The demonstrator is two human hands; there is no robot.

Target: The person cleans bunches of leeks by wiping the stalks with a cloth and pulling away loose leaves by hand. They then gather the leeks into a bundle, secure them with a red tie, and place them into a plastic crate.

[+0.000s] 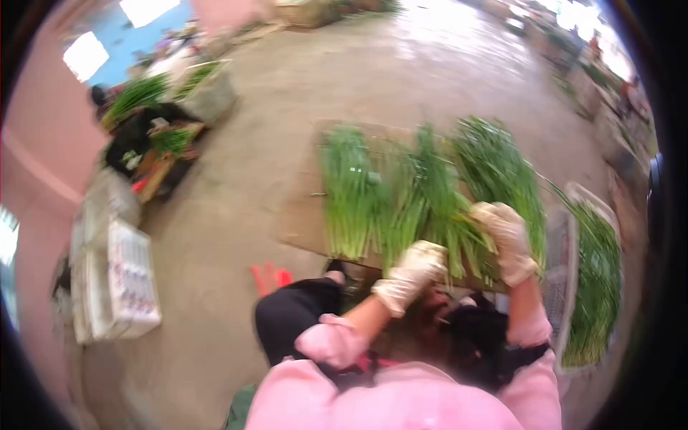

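Bunches of chives, long green leaves with paler cut ends, lie side by side on a brown board (297, 208) before me. My right hand (507, 236), in a pale glove, closes on the lower stalks of the middle chives (451, 193). My left hand (416, 271), gloved too, is closed near the cut ends of that bunch; its fingers are blurred and what they hold is hidden. To the left on the board is another bunch of chives (349, 193), and a third bunch of chives (498, 161) lies at the far right.
At my right stands a plastic crate (562, 272) full of chives (593, 287). White foam boxes (118, 287) stand on the left. A red plastic object (269, 278) is by my knee. Farther back, tubs (208, 93) hold more greens. Wet concrete floor (459, 50) stretches ahead.
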